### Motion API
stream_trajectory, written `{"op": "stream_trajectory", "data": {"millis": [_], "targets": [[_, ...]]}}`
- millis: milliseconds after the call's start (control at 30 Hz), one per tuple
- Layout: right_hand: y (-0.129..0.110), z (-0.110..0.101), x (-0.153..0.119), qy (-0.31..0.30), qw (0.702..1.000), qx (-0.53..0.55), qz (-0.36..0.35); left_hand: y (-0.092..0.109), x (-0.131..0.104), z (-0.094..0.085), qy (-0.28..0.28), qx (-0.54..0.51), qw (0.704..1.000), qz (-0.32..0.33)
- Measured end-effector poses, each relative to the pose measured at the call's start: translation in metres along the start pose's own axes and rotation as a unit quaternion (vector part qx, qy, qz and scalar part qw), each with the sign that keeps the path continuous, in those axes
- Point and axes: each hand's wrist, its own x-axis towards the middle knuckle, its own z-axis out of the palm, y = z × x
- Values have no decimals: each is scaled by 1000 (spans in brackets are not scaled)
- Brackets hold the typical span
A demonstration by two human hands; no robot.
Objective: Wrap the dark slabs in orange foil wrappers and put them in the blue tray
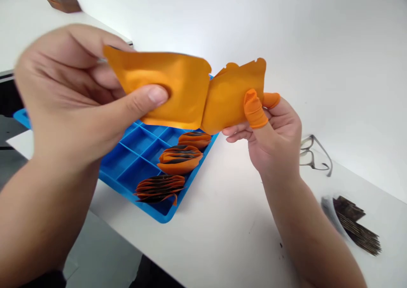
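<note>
Orange packets are held up above a blue compartment tray [165, 218]. My left hand [82, 88] pinches the left orange packet [184, 88], thumb on its front and fingers behind. My right hand [273, 131] grips the right orange packet [225, 97], with orange covers on its thumb and one fingertip. The two packets meet edge to edge; whether they are joined I cannot tell. Below them, stacks of orange and dark packets stand in the tray's right-hand compartments, among them a near stack [160, 188] and a middle stack [180, 158].
A pair of glasses [313, 167] lies on the white table [222, 220] at the right. Nearer, a pale container [330, 211] has dark flat pieces [359, 230] in it. Another packet stack [63, 1] is at the far left. The table's front edge runs below the tray.
</note>
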Motion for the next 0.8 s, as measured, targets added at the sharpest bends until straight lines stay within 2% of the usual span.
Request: {"op": "stream_trajectory", "data": {"millis": [100,300,467,633,700,800], "targets": [[0,5,-1,-1,1000,9,-14,5,-3,12,-76,11,997,15],[-1,10,-5,-29,1000,-9,-7,7,-14,20,-75,49,996,0],[0,8,-6,-47,999,-14,-21,-3,-17,18,-47,64,996,35],[0,6,-7,-64,997,-41,-4,-9,-18,11,-94,65,991,70],[0,4,-6,-78,996,-34,12,-9,-21,9,-95,59,992,61],[-1,1,-5,-107,993,-21,34,-7,-25,8,-80,48,996,10]]}}
